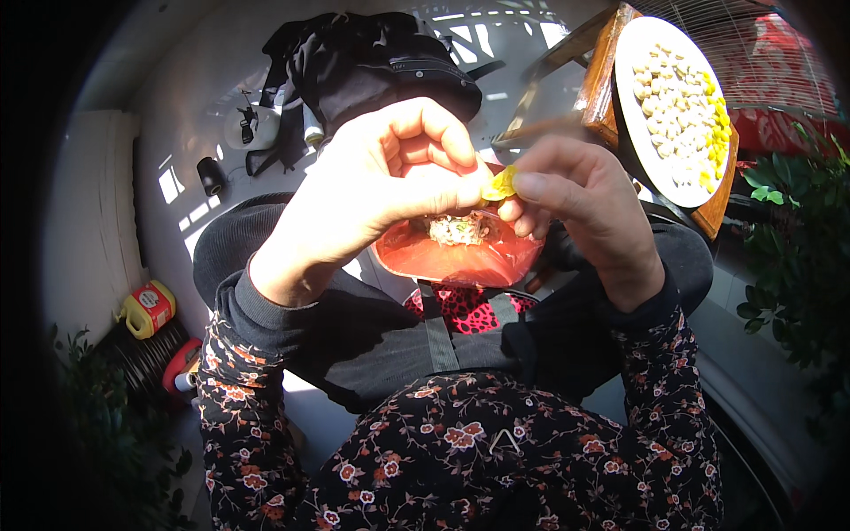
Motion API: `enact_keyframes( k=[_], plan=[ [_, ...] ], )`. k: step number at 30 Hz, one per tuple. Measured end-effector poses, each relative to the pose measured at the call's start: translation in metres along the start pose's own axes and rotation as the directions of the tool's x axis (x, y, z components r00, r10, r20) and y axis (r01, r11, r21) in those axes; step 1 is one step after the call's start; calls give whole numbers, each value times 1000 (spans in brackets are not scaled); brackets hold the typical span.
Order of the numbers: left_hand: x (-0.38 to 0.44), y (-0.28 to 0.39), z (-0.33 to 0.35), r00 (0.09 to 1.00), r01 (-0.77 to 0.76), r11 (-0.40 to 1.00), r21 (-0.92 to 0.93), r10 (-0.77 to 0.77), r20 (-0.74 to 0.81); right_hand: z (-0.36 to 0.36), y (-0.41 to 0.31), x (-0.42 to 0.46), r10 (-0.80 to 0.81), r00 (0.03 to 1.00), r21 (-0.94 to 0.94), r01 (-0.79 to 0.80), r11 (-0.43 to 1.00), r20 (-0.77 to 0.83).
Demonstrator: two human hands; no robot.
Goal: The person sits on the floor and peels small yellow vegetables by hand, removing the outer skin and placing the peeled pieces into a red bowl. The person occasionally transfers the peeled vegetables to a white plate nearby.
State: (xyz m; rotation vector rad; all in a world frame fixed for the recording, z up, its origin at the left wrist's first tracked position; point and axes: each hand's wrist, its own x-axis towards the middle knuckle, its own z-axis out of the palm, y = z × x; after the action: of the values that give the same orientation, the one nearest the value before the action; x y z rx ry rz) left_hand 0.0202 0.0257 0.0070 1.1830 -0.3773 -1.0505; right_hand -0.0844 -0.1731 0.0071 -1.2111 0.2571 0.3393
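Between the fingertips of both hands is a small yellow piece of folded dough (499,184). My left hand (392,179), strongly sunlit, pinches its left side with thumb and fingers. My right hand (584,199) holds its right side between thumb and forefinger, the other fingers curled beneath. Below the hands lies a red plastic bag (458,262), spread open in or over a container that cannot be made out. Chopped filling (458,229) sits in it, partly hidden by the hands. At the upper right, a white oval tray (627,60) holds many small pale and yellow dumplings (671,113) in rows.
The tray rests on a wooden stool (601,93), beside a wire rack (724,40). A black backpack (378,66) and a black cylinder (211,176) are on the floor ahead. At left stands a yellow jug (147,308); leafy plants (797,252) flank both sides.
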Motion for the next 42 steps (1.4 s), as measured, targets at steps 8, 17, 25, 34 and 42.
enact_keyframes(
  k=[8,17,25,34,42],
  plan=[
    [-3,3,1,998,-19,999,41,21,-54,10,2,3,-175,980,-95,166,981,-94],
    [2,-3,1,990,-77,991,110,89,-112,20,2,0,-338,935,-331,288,899,-103],
    [-2,2,1,995,28,1000,6,-27,-98,13,0,2,-163,980,-108,151,983,-115],
    [0,5,2,993,33,999,33,-29,-115,14,-2,3,-176,980,-42,172,984,-94],
    [1,3,2,995,38,999,9,-37,-96,11,-3,2,-167,985,-54,165,985,-38]
  ],
)
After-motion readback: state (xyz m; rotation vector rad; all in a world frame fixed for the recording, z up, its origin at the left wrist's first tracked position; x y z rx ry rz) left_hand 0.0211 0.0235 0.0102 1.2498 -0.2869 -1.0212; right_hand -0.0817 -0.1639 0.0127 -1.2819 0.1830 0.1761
